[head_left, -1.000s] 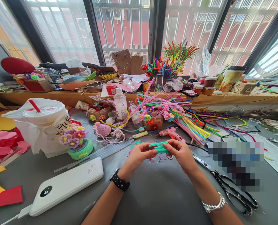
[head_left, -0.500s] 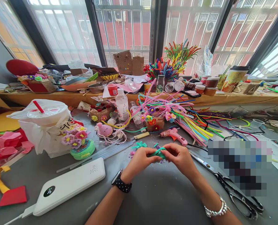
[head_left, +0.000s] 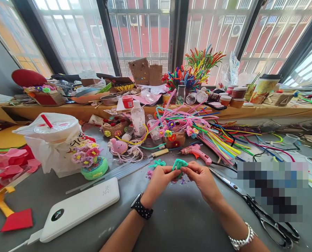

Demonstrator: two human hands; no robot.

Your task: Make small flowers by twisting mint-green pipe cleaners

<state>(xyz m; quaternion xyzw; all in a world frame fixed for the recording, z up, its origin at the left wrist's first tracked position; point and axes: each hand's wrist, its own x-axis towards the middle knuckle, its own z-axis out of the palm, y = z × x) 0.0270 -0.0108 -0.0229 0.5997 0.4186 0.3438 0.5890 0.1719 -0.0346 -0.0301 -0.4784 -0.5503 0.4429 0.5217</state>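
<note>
Between my two hands is a bent teal pipe cleaner (head_left: 180, 162), folded into a looped shape. My left hand (head_left: 164, 178) pinches its lower left side between thumb and fingers. At its right side, my right hand (head_left: 200, 176) grips it with the fingertips. Just left of the work, a small teal pipe-cleaner flower (head_left: 158, 163) lies on the table. Pink and purple fluff scraps (head_left: 182, 181) are scattered beneath my hands. Beyond them rests a pink glue gun (head_left: 196, 153).
Large black-handled scissors (head_left: 266, 213) lie at right, near a bundle of pipe cleaners (head_left: 224, 147). To the left are a white power bank (head_left: 79, 210), clear glue sticks (head_left: 129, 170), a pipe-cleaner flower pot (head_left: 94, 168) and a bagged drink cup (head_left: 53, 136). A cluttered ledge (head_left: 93, 111) runs behind.
The teal piece has been turned upward, so its looped top now stands above my fingertips. Both hands stay close together on it. The view has shifted slightly.
</note>
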